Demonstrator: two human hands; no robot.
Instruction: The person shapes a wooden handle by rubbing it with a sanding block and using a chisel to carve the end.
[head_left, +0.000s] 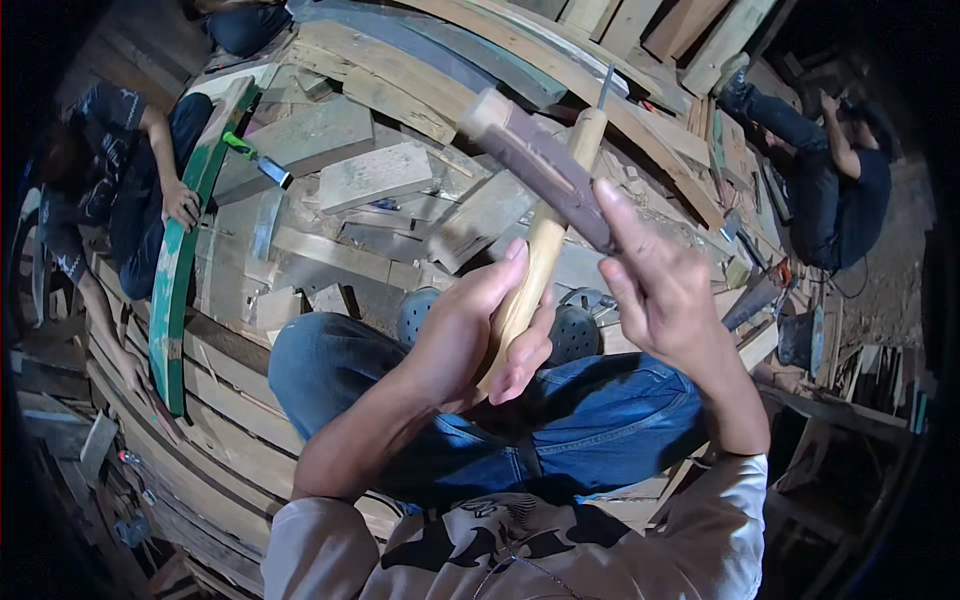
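Observation:
My left hand (470,335) is wrapped round a pale wooden handle (535,280), which stands tilted with a thin metal shank (605,90) at its upper end. My right hand (660,290) grips the near end of a greyish-brown bar (540,165) between fingers and thumb. The bar crosses the upper part of the handle; I cannot tell whether they touch, and the bar is blurred. Both are held above my lap, over my crossed legs in jeans (620,420).
Offcuts and planks (375,175) lie scattered ahead. A co-worker (170,190) at left holds a long green board (175,330), near a green-handled tool (240,145). Another person (845,200) sits at right, near saws (750,300). A third (240,30) is at the top left.

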